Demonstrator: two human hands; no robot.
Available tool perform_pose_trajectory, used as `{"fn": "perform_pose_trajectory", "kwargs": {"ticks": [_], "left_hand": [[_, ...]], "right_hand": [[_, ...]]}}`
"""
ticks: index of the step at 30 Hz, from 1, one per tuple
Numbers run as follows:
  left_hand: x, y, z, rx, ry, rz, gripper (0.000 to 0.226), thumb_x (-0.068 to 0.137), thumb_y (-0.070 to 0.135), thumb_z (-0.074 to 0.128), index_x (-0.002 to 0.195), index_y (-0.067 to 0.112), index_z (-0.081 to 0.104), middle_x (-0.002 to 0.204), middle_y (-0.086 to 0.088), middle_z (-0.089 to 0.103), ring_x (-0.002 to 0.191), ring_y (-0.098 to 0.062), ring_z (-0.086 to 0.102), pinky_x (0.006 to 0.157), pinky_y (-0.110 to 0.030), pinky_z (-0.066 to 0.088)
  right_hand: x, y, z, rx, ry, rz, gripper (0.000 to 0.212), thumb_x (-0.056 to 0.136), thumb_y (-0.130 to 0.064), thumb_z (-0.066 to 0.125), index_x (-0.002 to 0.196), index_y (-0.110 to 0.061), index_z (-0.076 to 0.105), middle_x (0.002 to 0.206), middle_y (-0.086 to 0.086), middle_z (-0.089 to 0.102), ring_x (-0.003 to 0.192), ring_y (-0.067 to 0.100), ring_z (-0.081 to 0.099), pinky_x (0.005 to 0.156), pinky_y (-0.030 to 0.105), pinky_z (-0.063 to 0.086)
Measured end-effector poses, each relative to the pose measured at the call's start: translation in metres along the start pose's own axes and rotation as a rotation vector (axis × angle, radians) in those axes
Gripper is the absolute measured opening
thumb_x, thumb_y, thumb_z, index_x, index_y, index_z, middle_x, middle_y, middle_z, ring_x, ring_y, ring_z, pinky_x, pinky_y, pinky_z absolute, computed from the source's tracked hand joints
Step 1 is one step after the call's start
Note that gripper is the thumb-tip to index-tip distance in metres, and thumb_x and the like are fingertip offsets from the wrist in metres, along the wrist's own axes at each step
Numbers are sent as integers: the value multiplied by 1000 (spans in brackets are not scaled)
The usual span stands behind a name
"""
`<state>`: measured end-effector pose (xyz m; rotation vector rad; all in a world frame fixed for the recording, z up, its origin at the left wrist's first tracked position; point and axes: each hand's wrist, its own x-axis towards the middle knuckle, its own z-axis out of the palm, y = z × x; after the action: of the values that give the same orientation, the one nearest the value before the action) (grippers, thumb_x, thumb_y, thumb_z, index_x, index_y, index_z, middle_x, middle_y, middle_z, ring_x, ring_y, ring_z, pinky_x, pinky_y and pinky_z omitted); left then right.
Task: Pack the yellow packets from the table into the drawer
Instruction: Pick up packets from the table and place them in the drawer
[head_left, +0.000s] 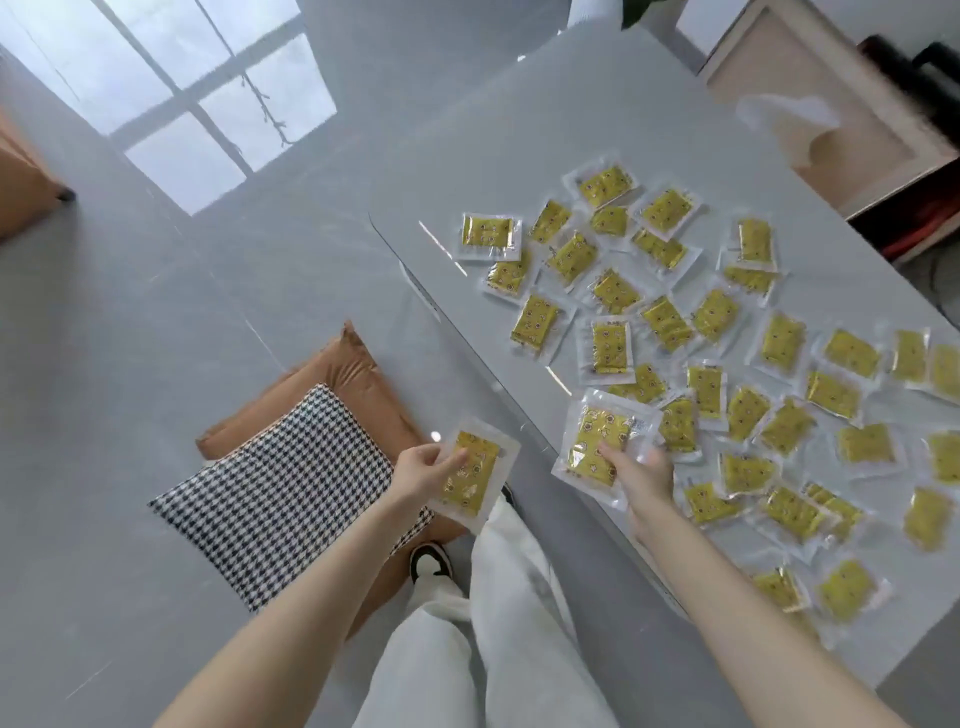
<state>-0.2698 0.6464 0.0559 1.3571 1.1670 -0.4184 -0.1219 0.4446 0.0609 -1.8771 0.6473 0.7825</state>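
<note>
Left hand (423, 470) pinches one yellow packet (470, 480) off the worktop's (519, 171) near edge; right hand (641, 475) grips a second yellow packet (597, 447) above that edge, among many scattered packets (675, 322).

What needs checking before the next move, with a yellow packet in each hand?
1. Left hand grip: ok, thumb and fingers pinch the left packet, held off the table.
2. Right hand grip: ok, it holds the right packet above the table's near edge.
3. Drawer position and whether it is open: cannot tell, no drawer is in view.
4. Table emptied: not ok, dozens of loose packets lie spread over it, some overlapping.
5. Footing: probably not ok, a houndstooth cushion on a brown cushion lies on the floor close to the shoe.
</note>
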Motion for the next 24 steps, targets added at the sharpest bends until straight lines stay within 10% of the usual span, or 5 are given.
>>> {"fn": "perform_pose_trajectory", "kwargs": {"ticks": [8,13,16,19,24], "left_hand": [[141,-68,69,-564,-218,-267,47,93,60,35,120,25,53,111,3,62,90,-15,56,76,-30,43],[205,-111,101,-886,-200,-492,40,103,33,19,89,34,56,111,12,55,88,-4,58,76,-29,46],[226,-118,112,-1005,-258,-492,58,102,32,25,58,27,63,113,3,57,110,-18,52,100,-38,39],[236,-118,127,-1088,-313,-471,42,99,32,30,63,20,48,133,-8,53,130,-24,43,116,-46,22],[255,-126,142,-1249,-417,-365,54,92,42,29,50,17,53,127,-8,57,113,-24,59,113,-47,27]], "right_hand": [[111,32,36,87,-69,45,50,77,-17,77,122,-10,58,118,5,67,111,19,62,102,40,45],[148,43,52,88,-130,-60,35,85,-12,70,118,-13,60,112,0,70,106,13,65,99,36,48],[158,53,61,112,-149,-77,37,83,-17,72,118,-14,62,112,0,71,107,14,66,101,40,47],[167,68,65,115,-155,-97,33,83,-18,71,116,-15,64,111,-2,72,107,14,66,100,41,48],[169,75,68,110,-155,-127,27,87,-13,67,114,-15,65,108,-1,73,104,14,68,97,40,50]]}}
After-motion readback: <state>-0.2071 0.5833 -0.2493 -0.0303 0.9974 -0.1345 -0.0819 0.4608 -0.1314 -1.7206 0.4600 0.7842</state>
